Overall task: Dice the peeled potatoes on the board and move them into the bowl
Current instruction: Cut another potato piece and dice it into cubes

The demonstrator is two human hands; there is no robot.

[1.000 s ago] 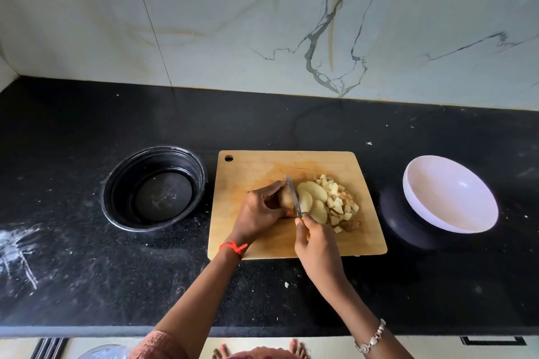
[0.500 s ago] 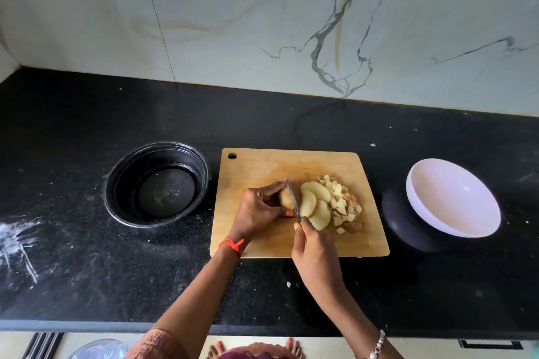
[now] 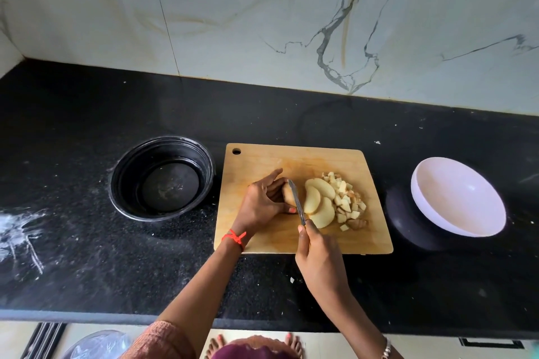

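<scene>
Curled round a knife, the right grip set its blade against the potato piece pinched by the left grip; potato slices and dice lay just right of the blade on the cutting board, white bowl farther right

No readable text — no labels, no numbers.

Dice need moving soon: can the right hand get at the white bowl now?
Probably yes: the white bowl sits just right of the board, nothing between, though the right hand grips the knife.
</scene>
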